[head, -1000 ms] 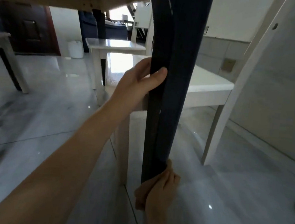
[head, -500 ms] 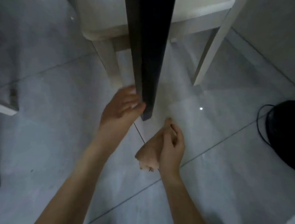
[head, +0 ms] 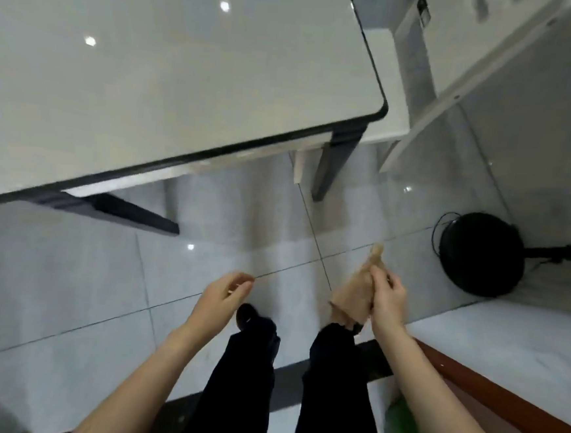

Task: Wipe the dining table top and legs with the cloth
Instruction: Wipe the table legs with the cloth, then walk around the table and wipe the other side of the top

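I look straight down from standing height. The dining table [head: 171,81] has a glossy white top with a black rim and fills the upper left. Two dark legs show under it: one [head: 332,165] below the near right corner, another [head: 130,212] slanting at the left. My right hand [head: 385,301] holds a bunched tan cloth [head: 352,298] above the floor, well short of the table. My left hand [head: 225,293] hangs beside it, fingers loosely curled, holding nothing.
A white chair [head: 387,115] stands tucked at the table's right corner. A black round fan base [head: 479,253] with a cable sits on the grey tiled floor at right. My dark trouser legs [head: 248,367] are below. A brown-edged white counter [head: 512,353] lies at lower right.
The view rose from crouching by the leg to standing above the table. My left hand let go of the dark leg. Both hands pulled back, the cloth staying in my right hand.
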A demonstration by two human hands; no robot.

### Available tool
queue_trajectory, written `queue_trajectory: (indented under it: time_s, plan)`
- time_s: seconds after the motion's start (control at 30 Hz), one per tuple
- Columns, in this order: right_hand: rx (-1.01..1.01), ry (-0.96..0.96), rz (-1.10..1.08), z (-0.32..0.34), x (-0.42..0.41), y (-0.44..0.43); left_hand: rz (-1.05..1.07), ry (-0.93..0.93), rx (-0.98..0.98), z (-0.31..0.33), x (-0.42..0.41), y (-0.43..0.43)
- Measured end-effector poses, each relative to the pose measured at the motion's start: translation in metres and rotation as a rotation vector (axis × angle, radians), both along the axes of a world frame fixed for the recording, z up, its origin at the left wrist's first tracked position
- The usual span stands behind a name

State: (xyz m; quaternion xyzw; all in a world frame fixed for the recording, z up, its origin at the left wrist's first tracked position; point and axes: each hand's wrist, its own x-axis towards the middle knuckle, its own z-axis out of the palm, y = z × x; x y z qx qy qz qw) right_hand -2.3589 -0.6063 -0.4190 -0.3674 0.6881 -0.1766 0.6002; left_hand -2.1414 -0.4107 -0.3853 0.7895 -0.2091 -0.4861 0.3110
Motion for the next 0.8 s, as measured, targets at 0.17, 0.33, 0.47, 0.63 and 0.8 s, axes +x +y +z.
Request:
queue_trajectory:
  time_s: [0.17, 0.33, 0.47, 0.63, 0.8]
  plan:
    - [0.037, -0.189, -0.008, 0.107, 0.02, 0.011, 0.231, -0.125, -0.014, 0.107, 0.012, 0.065]
    - [0.012, -0.17, 0.377, 0.147, 0.069, -0.01, 0.628, -0.23, -0.089, 0.144, 0.006, 0.115]
    - [-0.097, -0.142, 0.773, 0.151, 0.101, -0.007, 1.046, -0.178, -0.101, 0.128, -0.055, 0.159]
    - [-0.061, -0.159, 1.128, 0.149, 0.132, 0.028, 1.583, -0.054, -0.051, 0.099, -0.185, 0.202]
    - [-0.03, -0.158, 1.376, 0.151, 0.164, 0.109, 1.941, 0.055, 0.007, 0.093, -0.301, 0.228]
